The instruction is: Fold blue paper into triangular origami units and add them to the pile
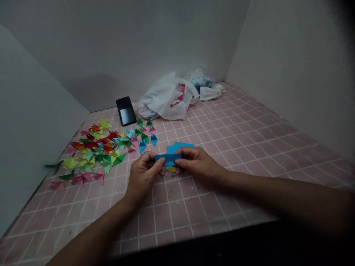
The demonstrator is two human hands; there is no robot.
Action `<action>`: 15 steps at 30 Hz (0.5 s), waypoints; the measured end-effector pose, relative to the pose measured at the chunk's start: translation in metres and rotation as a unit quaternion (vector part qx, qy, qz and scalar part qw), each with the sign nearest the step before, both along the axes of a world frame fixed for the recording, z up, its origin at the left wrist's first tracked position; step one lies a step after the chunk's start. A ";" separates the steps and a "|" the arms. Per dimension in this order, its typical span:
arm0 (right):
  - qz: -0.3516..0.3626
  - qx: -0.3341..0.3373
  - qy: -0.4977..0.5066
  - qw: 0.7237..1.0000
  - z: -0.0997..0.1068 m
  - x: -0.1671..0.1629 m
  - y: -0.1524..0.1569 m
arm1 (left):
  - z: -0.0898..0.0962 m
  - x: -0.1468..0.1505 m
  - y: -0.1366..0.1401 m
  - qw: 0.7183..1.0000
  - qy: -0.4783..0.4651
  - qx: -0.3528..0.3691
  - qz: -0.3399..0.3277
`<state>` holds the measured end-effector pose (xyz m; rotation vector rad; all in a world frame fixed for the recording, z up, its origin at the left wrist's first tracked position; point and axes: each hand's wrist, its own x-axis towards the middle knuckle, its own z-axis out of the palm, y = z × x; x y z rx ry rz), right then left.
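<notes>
Over the pink-tiled counter, both hands pinch one blue paper strip.

Left hand and right hand have their fingers closed on its two ends, holding it just above the surface. Flat blue sheets lie just behind, with a yellow scrap below. Many folded triangles (mixed colours) already lie heaped at left, so much of the folding looks done; this strip and the sheets remain. A phone and plastic bags sit well behind.

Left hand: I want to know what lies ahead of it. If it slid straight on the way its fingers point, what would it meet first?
The left hand points up-right along the blue paper strip it pinches; it would probably meet the right hand first.
</notes>
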<state>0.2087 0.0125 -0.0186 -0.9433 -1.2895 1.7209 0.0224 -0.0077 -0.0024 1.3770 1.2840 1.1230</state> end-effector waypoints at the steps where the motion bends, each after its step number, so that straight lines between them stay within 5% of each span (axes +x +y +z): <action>1: 0.001 0.000 0.000 1.000 0.000 0.000 0.000 | 0.000 0.000 0.000 1.000 -0.003 -0.006 -0.001; 15: 0.014 -0.003 -0.023 1.000 0.002 0.001 -0.001 | 0.000 0.000 -0.001 0.999 -0.030 -0.040 -0.013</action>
